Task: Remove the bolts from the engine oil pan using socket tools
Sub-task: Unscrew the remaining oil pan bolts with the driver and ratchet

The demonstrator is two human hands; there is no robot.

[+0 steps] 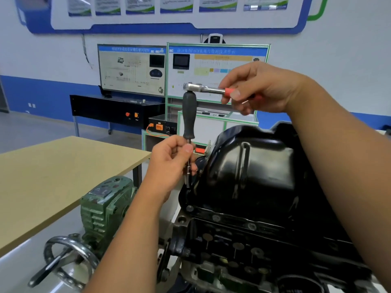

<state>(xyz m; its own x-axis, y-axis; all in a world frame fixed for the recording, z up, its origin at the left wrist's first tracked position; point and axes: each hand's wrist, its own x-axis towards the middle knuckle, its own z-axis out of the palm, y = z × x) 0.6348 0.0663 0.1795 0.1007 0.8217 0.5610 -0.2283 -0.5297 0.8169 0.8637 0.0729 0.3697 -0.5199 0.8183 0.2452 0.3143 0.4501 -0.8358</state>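
Fingers of the right hand curl round the red grip of a ratchet, whose polished steel head sits on top of a black, ribbed driver handle standing upright. Below that, the left hand pinches the thin steel shaft and socket between thumb and fingertips, steadying it straight down onto the left rim of the oil pan.

Judging by this stack, the step in hand is loosening a bolt on that left edge; the bolt itself is hidden under the socket. The next move likely calls for a level sweep of the ratchet while the lower hand keeps the shaft plumb, so the socket does not ride off the bolt head.

The pan is glossy black pressed steel, domed, with a long stamped groove. Along its near edge, round bolt heads still sit in the flange. The engine block beneath is dull and grimy. To the left stand a green cast gearbox with a chromed handwheel, and a pale wooden table.
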